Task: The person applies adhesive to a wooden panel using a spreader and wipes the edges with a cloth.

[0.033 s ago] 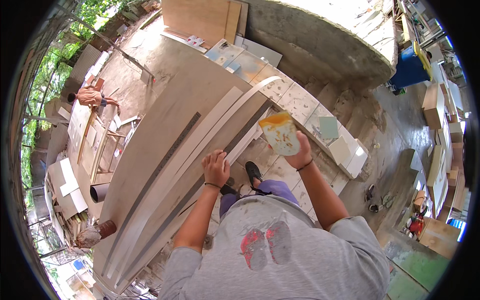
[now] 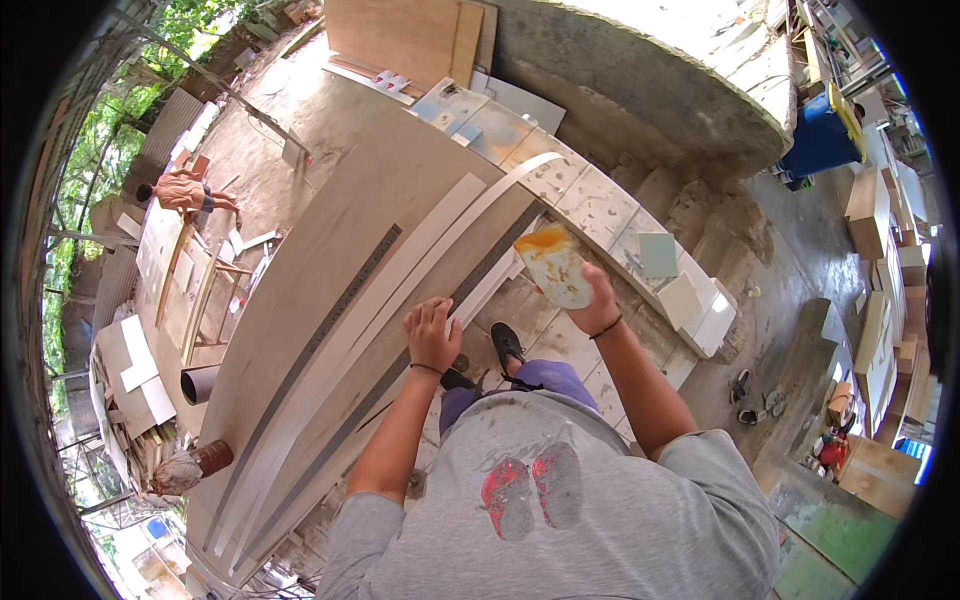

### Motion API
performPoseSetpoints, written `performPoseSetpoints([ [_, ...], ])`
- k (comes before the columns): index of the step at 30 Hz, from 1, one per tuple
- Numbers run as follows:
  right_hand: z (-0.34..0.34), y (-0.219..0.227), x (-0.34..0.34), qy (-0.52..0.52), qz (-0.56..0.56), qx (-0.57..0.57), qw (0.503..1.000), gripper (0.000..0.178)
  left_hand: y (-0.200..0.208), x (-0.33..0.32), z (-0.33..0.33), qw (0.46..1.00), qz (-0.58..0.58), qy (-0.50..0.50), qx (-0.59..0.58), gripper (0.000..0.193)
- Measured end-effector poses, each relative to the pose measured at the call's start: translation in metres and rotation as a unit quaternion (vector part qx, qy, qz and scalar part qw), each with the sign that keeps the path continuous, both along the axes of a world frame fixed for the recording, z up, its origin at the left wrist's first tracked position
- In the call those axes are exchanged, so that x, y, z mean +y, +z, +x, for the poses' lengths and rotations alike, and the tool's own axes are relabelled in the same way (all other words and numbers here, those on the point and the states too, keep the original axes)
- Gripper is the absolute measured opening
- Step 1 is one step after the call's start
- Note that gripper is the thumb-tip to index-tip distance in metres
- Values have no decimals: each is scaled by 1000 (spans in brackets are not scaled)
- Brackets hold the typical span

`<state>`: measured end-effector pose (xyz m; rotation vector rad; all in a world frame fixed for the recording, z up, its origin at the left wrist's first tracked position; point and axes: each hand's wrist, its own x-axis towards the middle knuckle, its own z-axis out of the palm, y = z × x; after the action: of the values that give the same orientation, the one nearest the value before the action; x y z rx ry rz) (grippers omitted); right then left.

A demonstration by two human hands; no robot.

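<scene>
In my right hand (image 2: 598, 304) is a pale, flat piece (image 2: 556, 278) with an orange-yellow smear along its far edge and brownish blotches on its face. My fingers are wrapped round its near right side, and it is held above the gap beside the board. My left hand (image 2: 432, 332) lies with its fingers stretched out at the near edge of a large brown board (image 2: 290, 260), over a dark strip (image 2: 500, 255). Long white strips (image 2: 400, 270) and another dark strip (image 2: 345, 290) run lengthwise along this board.
A tiled ledge (image 2: 600, 215) with a pale green square tile (image 2: 657, 254) runs along the right. Beyond it are concrete steps and a blue bin (image 2: 822, 135). A brown cylinder (image 2: 212, 457) stands at the board's left edge. Another person (image 2: 180, 192) is far left.
The pale piece in my right hand has tilted and shifted slightly to the left. My left hand stays at the same place on the board.
</scene>
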<state>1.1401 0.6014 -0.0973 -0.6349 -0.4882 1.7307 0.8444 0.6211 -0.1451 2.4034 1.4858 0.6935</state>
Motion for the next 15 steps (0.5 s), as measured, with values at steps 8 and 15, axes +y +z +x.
performPoseSetpoints([
  [8, -28, 3, 34, 24, 209, -628, 749, 74, -11, 31, 30, 1000, 13, 3, -12, 37],
  [15, -43, -13, 27, 67, 211, -824, 522, 77, -14, 28, 35, 999, 10, 12, -44, 32],
])
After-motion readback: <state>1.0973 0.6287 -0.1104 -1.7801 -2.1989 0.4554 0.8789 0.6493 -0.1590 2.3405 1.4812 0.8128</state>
